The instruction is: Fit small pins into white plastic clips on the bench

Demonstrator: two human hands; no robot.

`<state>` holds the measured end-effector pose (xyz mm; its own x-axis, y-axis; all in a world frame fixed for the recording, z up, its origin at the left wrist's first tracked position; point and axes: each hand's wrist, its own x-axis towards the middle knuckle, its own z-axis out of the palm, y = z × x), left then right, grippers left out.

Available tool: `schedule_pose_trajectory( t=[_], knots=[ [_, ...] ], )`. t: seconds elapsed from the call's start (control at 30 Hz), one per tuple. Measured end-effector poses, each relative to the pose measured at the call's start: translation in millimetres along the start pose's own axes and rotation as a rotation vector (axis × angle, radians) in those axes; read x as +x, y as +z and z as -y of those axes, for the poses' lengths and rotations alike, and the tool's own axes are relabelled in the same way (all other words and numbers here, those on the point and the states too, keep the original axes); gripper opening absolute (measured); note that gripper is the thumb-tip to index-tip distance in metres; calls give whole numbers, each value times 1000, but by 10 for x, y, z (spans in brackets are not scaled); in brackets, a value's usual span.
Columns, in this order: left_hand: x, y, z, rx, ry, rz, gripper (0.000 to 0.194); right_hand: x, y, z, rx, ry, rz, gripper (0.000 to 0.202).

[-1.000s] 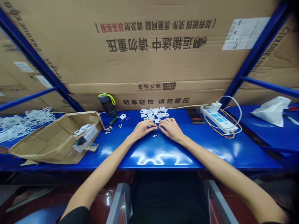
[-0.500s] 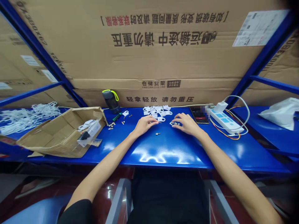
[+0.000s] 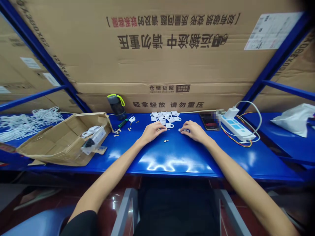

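Two bare hands rest on a glossy blue worktop [image 3: 172,160], fingers curled over small hardware. The left hand [image 3: 151,131] pinches what looks like a thin metal pin near a loose screw [image 3: 166,141]; the right hand [image 3: 194,130] closes its fingertips on a cluster of tiny metal parts [image 3: 182,130], though whether it grips any cannot be told. A pile of white plastic clips [image 3: 166,117] lies just beyond both hands. An open cardboard box [image 3: 61,141] sits well to the left, a power strip [image 3: 237,127] and phone [image 3: 209,120] to the right. On so slick a surface, a nudged screw could likely roll off the near edge.
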<state>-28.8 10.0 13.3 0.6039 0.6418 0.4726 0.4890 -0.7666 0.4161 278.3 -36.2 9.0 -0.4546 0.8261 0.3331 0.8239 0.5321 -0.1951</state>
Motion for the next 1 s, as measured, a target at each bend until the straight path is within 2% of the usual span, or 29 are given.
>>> schedule_pose_trajectory(
  t=[0.27, 0.5, 0.73, 1.0],
  knots=[
    [10, 12, 48, -76, -12, -45, 33, -7, -15, 15, 25, -5, -2, 15],
    [4, 5, 65, -74, -12, -20, 31, -23, -34, 1, 40, 4, -7, 16],
    [0, 14, 54, -82, 3, 4, 30, 10, 43, 81, 41, 33, -2, 17],
    [-7, 28, 47, -82, 22, 25, 32, 67, 14, 172, -17, 51, 23, 17]
  ],
)
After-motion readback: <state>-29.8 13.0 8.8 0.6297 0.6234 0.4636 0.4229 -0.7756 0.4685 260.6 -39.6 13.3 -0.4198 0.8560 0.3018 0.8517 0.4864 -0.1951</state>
